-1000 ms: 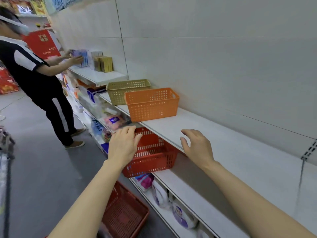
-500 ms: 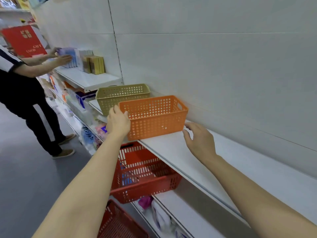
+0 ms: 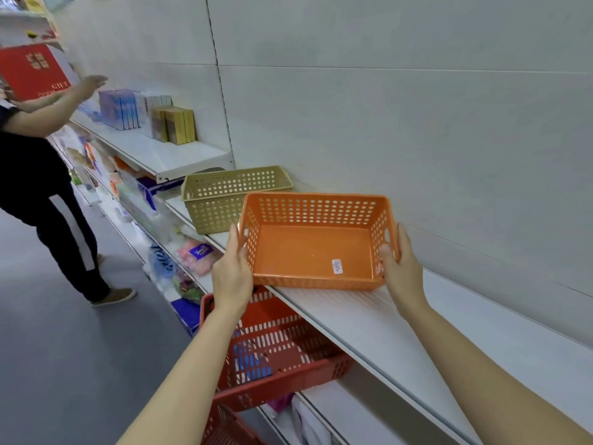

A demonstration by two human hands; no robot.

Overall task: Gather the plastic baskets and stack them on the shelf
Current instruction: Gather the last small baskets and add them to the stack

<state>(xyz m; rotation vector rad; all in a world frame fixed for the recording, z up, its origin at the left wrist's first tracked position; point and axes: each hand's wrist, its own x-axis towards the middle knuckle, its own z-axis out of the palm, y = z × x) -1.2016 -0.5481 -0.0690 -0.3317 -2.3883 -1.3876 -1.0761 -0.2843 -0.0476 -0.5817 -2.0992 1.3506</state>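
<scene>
A long white metal shelf ran from the near right toward the far left along a pale panelled wall. At the far left stood a person in dark clothes, one arm stretched toward a higher white shelf that carried upright blue boxes and yellow boxes. Below the long shelf, a red slotted plastic shopping basket jutted out over the grey floor, with the rim of a second red basket lower and nearer. On the long shelf, the orange perforated rectangular plastic basket was tipped with its open top toward the camera, its near lower edge at the shelf's front lip; whether the far side rested on the shelf could not be told. Just beyond it to the left, the olive-green perforated plastic basket sat upright on the same shelf, close to the orange one. The left hand clasped the orange basket's left end wall, thumb over the rim, and the right hand clasped the right end wall at its handle cut-out, so both hands held the basket between them. A small white price sticker lay on the basket's inner floor near the right hand.
</scene>
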